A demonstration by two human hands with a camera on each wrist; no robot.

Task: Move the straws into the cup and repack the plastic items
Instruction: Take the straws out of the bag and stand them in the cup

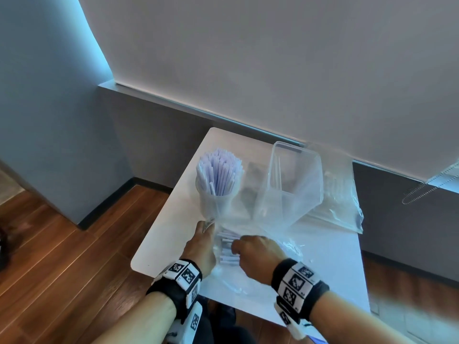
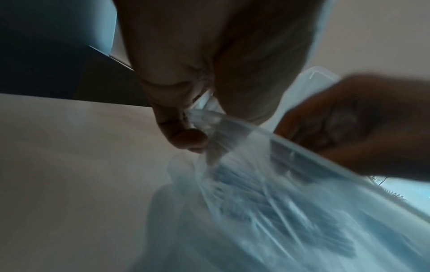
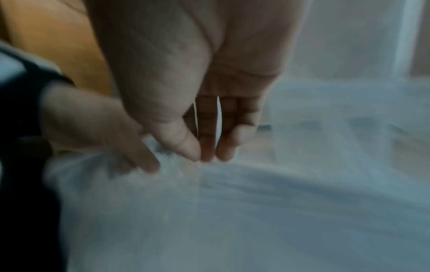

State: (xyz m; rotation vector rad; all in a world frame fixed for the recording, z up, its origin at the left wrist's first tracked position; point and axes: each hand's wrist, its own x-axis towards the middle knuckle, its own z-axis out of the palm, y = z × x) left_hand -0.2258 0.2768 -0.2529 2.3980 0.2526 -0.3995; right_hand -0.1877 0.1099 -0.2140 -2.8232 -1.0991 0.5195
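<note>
A clear cup (image 1: 215, 202) full of pale lilac straws (image 1: 219, 171) stands upright on the white table (image 1: 171, 219). In front of it lies a clear plastic bag (image 1: 250, 219) with more lilac straws (image 1: 228, 247) inside. My left hand (image 1: 207, 225) pinches the bag's rim (image 2: 202, 114) between thumb and fingers (image 2: 186, 136). My right hand (image 1: 236, 247) is at the bag's mouth, over the straws. Its thumb and fingertips (image 3: 193, 152) meet on the plastic film (image 3: 256, 202), though the wrist view is blurred.
A tall clear rectangular container (image 1: 295, 170) stands behind the bag, partly draped by the film. A second clear zip bag (image 1: 345, 204) lies at the table's back right. A grey wall runs behind the table, with wooden floor (image 1: 74, 256) to the left.
</note>
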